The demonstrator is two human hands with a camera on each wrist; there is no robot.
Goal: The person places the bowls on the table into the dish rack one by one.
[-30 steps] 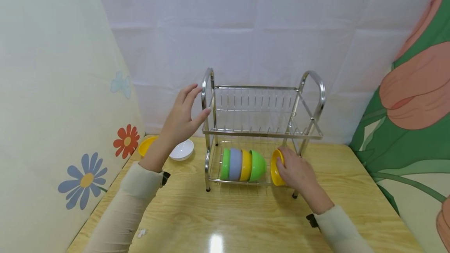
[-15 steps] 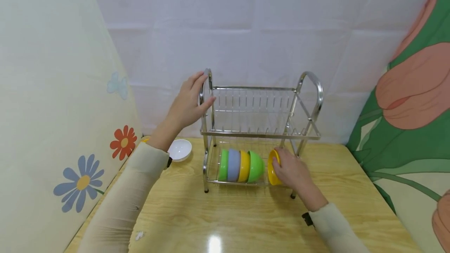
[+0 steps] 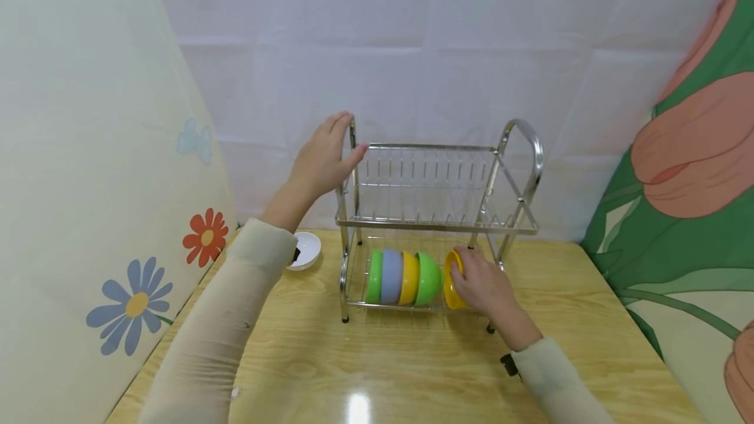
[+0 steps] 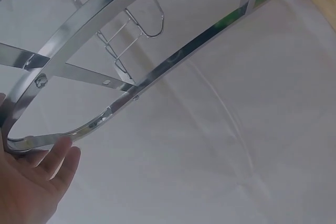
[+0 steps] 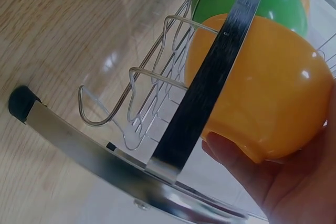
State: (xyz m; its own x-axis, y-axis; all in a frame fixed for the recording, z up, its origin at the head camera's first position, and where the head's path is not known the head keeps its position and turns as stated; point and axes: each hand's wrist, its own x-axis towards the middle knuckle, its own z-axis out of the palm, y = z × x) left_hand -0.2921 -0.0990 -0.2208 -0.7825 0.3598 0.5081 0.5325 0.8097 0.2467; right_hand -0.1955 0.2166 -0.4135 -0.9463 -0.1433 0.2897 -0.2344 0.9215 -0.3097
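Note:
My right hand [image 3: 482, 280] grips a small yellow bowl [image 5: 262, 87] that stands on its side at the right end of the lower rack shelf. In the right wrist view the thumb lies against the bowl's base. Left of it, tilted bowls stand in a row: a green bowl [image 3: 430, 279], a yellow bowl [image 3: 409, 278], a grey-blue bowl [image 3: 391, 277] and another green bowl [image 3: 374, 276]. My left hand [image 3: 321, 161] rests at the curved left handle of the metal dish rack [image 3: 436, 225], thumb out to the inner side and fingers fairly straight along the top.
A white bowl [image 3: 307, 250] sits on the wooden table [image 3: 330, 365] left of the rack, partly behind my left sleeve. The upper shelf's wires [image 3: 424, 185] stand above the bowls. A pale cloth wall [image 3: 389, 70] rises behind, with flowered panels at both sides.
My left hand has moved up and right onto the rack's left handle. My right hand has shifted the yellow bowl slightly left, towards the green bowl. My left arm now hides the yellow bowl at far left.

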